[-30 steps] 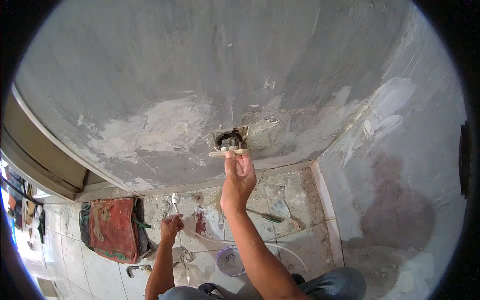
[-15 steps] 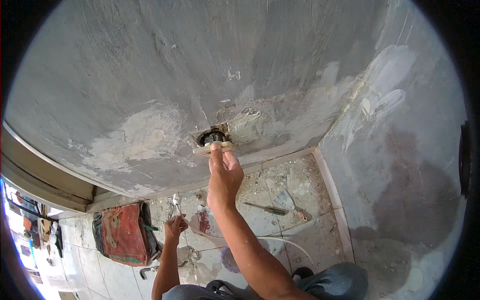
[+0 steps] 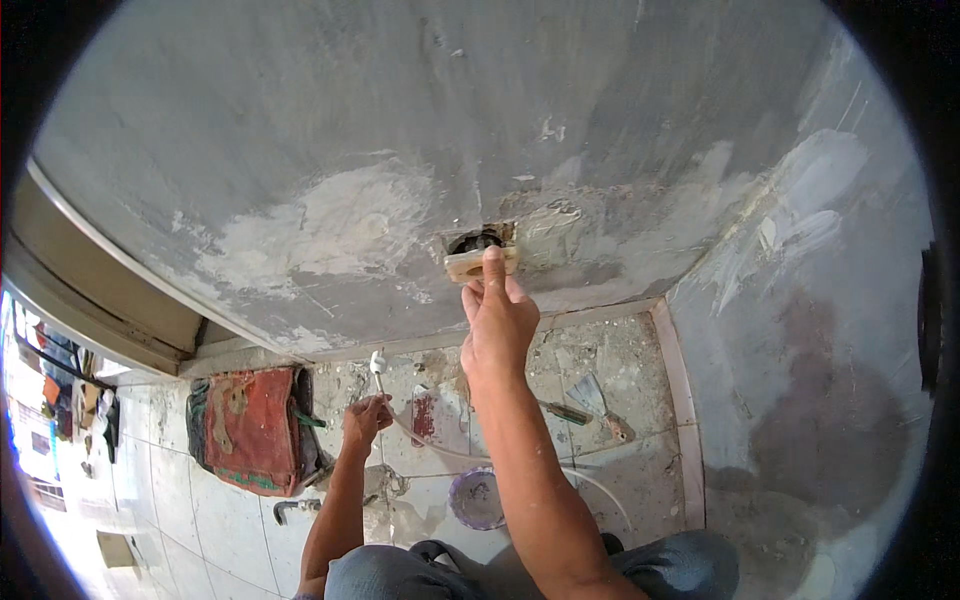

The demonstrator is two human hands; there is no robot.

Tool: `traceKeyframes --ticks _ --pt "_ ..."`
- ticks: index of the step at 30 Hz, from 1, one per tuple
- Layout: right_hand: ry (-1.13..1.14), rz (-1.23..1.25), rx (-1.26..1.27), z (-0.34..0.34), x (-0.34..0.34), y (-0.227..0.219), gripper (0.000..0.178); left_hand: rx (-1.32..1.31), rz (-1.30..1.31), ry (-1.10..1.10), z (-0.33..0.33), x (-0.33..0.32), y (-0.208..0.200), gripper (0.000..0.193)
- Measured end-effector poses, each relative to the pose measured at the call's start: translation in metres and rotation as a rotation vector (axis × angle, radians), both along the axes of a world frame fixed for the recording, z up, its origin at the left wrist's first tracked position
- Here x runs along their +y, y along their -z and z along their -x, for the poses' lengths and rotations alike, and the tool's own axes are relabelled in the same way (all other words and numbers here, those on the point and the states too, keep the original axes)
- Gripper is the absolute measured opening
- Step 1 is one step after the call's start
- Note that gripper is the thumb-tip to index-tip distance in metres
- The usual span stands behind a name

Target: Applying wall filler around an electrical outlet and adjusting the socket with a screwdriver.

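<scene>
My right hand is closed on a cream wall socket, thumb on its upper part and fingers below. The socket sits tilted just in front of a rough hole in the grey wall, with dark parts showing behind it. Lower and to the left, my left hand pinches a pale cord just below its white plug. The plug points up toward the wall, apart from the socket. From that hand the cord curves away to the right over the floor tiles.
A worn red bag lies at left. Right of my forearm are a green-handled screwdriver and a putty knife. A purple-rimmed bowl stands near my knees. A side wall closes off the right.
The view has shifted, so the wall and floor things sit differently in the picture. The socket has tipped to show more of its face. My left hand still holds the cord by the plug.
</scene>
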State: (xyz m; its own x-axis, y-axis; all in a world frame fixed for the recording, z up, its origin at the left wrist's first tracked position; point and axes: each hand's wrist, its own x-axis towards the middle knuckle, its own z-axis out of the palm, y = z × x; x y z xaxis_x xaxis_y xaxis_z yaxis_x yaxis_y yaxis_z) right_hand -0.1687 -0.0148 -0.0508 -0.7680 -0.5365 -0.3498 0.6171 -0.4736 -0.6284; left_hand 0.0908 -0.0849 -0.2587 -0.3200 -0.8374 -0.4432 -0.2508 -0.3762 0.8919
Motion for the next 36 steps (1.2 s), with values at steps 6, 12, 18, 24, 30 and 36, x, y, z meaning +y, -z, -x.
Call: traceKeyframes --ticks 6,12,18,24,30,36 --pt "-0.024 -0.042 0.002 0.003 0.001 -0.005 0.054 0.002 -0.013 0.008 0.005 0.001 -0.007 0.034" --pt "-0.013 -0.067 -0.011 0.004 -0.003 -0.003 0.053 0.000 0.031 0.029 0.004 0.003 -0.010 0.033" --pt "-0.031 -0.051 -0.022 0.009 -0.004 -0.003 0.052 -0.001 0.073 0.074 0.013 0.007 -0.029 0.032" --pt "0.005 -0.065 -0.026 0.002 -0.004 -0.017 0.055 -0.039 0.112 0.123 0.013 0.007 -0.042 0.032" --pt "-0.001 -0.115 -0.013 0.003 -0.002 -0.019 0.060 0.003 0.119 0.130 0.014 0.003 -0.036 0.032" --pt "-0.022 -0.146 -0.033 -0.001 0.000 -0.014 0.065 0.013 0.101 0.169 0.014 0.004 -0.034 0.033"
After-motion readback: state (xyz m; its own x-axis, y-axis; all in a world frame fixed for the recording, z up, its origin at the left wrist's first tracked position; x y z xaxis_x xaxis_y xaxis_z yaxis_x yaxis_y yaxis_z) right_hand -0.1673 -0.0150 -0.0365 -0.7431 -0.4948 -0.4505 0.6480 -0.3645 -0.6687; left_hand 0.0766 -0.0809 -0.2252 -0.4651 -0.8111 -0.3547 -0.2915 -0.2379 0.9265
